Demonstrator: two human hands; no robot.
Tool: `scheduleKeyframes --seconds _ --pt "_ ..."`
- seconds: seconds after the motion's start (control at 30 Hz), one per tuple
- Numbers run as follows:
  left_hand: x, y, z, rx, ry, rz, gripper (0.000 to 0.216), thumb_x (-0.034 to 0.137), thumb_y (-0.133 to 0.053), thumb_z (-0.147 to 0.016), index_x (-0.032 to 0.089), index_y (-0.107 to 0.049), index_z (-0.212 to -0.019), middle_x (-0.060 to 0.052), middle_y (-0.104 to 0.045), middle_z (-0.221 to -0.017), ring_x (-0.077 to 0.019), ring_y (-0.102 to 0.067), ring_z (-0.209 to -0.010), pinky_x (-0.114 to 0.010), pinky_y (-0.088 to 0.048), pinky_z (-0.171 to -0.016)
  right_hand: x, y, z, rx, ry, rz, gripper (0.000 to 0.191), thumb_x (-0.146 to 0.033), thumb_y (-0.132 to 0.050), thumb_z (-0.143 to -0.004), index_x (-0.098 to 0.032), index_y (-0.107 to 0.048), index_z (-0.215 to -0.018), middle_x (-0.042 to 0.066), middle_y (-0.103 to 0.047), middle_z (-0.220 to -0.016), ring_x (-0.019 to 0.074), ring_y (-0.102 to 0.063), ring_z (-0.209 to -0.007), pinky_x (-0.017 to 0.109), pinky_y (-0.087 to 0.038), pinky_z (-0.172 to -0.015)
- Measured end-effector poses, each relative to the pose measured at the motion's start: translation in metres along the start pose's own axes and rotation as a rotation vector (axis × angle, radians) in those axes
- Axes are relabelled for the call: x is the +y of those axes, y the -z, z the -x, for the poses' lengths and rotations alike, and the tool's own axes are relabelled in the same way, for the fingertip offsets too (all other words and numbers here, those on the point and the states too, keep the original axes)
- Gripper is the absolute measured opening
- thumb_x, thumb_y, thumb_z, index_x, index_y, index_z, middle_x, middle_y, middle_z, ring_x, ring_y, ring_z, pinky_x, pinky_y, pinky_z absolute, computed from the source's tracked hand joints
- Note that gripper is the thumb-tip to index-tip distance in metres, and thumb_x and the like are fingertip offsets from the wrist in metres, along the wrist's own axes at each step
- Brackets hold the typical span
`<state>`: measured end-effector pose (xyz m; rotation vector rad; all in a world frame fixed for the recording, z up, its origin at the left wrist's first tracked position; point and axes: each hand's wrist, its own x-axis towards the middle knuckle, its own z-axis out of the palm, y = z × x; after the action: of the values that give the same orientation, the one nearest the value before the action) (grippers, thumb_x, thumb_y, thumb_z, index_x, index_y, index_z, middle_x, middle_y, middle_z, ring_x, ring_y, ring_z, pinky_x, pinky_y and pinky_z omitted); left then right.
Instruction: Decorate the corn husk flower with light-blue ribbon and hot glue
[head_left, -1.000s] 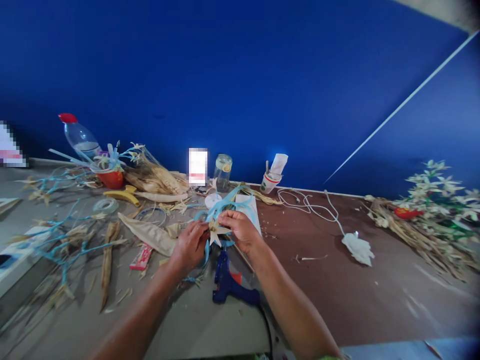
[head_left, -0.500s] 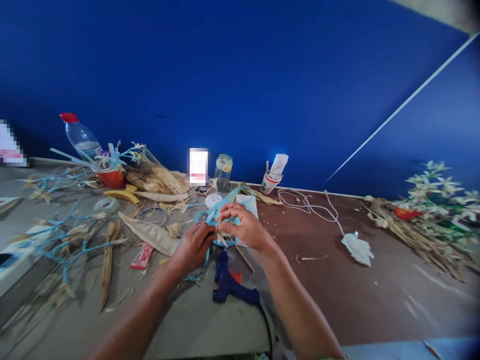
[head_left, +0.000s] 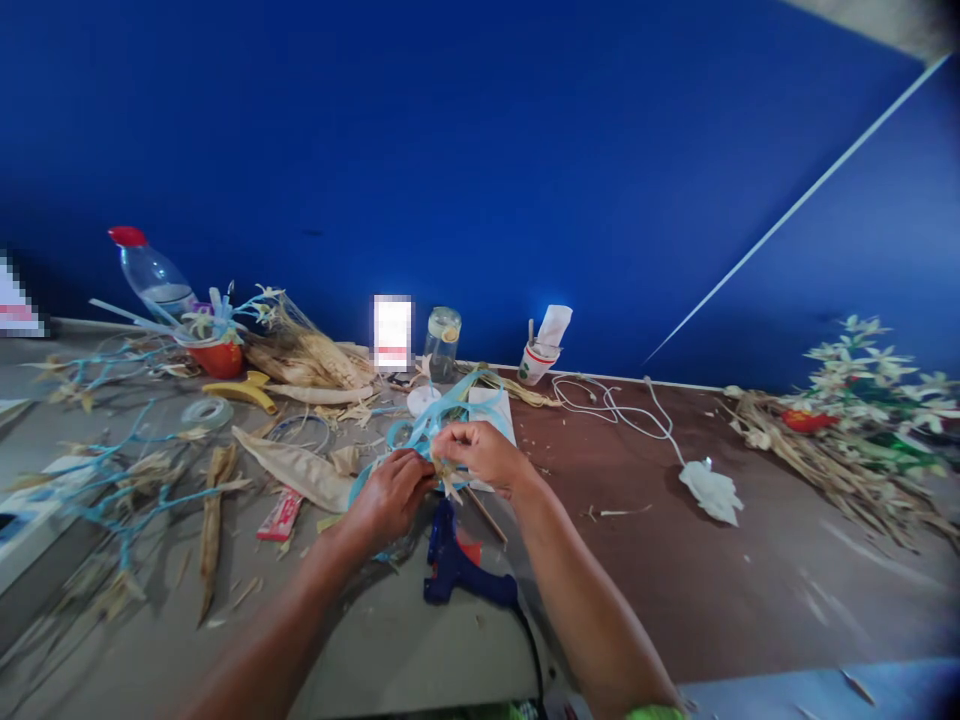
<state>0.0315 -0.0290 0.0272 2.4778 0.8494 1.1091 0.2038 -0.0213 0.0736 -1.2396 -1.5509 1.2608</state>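
My left hand (head_left: 391, 492) and my right hand (head_left: 480, 452) meet over the middle of the table. Between their fingertips is a small pale husk flower (head_left: 451, 480), its petals pointing down. My right thumb and fingers pinch the flower from above; my left fingers are closed at its side, partly hiding it. Loops of light blue ribbon (head_left: 450, 405) rise behind both hands. Just below them a dark blue hot glue gun (head_left: 454, 570) lies on the table, nozzle pointing up toward the flower. A thin brown stick (head_left: 486, 516) lies beside it.
Dried husks (head_left: 300, 470), a red packet (head_left: 280, 514) and blue-stemmed branches (head_left: 127, 510) lie left. Along the wall stand a bottle (head_left: 154, 275), a red pot (head_left: 216, 358), a glass jar (head_left: 443, 345) and a paper cup (head_left: 538, 362). White cable (head_left: 615, 412) and flowers (head_left: 862, 375) are right.
My right hand has closed more tightly and turned slightly, so more of the husk flower shows below the fingers. My left hand stays beside it. The view has shifted slightly.
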Motion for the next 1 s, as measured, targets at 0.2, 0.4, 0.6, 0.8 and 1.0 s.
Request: scheduleKeyframes --seconds 0.2,0.4,0.6,0.8,1.0 --pt "-0.019 0.010 0.000 0.275 0.423 -0.016 0.014 0.031 -0.051 -0.081 0.019 -0.056 -0.077 0.000 -0.059 -0.067 -0.0127 -0.054 -0.058 -0.025 -0.043 -0.057 -0.007 0.013 0.001 0.315 0.056 -0.178 0.041 -0.051 -0.059 -0.072 -0.016 -0.064 -0.094 0.004 -0.064 -0.084 0.0155 -0.058 -0.079 0.027 -0.043 -0.073" --pt "-0.028 0.017 0.001 0.443 0.573 0.088 0.014 0.032 -0.054 -0.079 0.018 -0.052 -0.078 0.005 -0.052 -0.058 -0.0095 -0.048 -0.049 -0.022 -0.039 -0.051 0.001 0.018 -0.001 0.341 0.044 -0.127 0.043 -0.047 -0.062 -0.070 -0.015 -0.060 -0.098 0.002 -0.061 -0.078 0.0122 -0.055 -0.064 0.026 -0.043 -0.064" --pt "-0.026 0.020 -0.002 0.494 0.590 0.148 0.012 0.030 -0.054 -0.078 0.018 -0.052 -0.079 0.006 -0.049 -0.055 -0.0092 -0.045 -0.047 -0.021 -0.037 -0.048 0.006 0.026 -0.007 0.390 0.023 -0.052 0.042 -0.046 -0.060 -0.070 -0.014 -0.057 -0.097 0.002 -0.060 -0.074 0.0127 -0.056 -0.059 0.027 -0.042 -0.059" --pt "-0.041 0.015 0.001 0.507 0.591 0.202 0.016 0.032 -0.055 -0.076 0.017 -0.053 -0.080 0.004 -0.052 -0.059 -0.0094 -0.046 -0.050 -0.021 -0.037 -0.049 0.014 0.033 -0.009 0.427 0.030 0.056 0.038 -0.044 -0.058 -0.071 -0.015 -0.056 -0.094 0.001 -0.058 -0.070 0.0116 -0.052 -0.053 0.026 -0.039 -0.053" --pt "-0.043 0.014 -0.001 0.477 0.648 0.226 0.019 0.035 -0.055 -0.074 0.016 -0.054 -0.078 0.003 -0.053 -0.062 -0.0103 -0.047 -0.054 -0.022 -0.038 -0.052 0.033 0.029 -0.002 0.360 -0.036 0.210 0.029 -0.038 -0.051 -0.077 -0.015 -0.057 -0.092 0.000 -0.058 -0.071 0.0106 -0.052 -0.052 0.024 -0.041 -0.054"
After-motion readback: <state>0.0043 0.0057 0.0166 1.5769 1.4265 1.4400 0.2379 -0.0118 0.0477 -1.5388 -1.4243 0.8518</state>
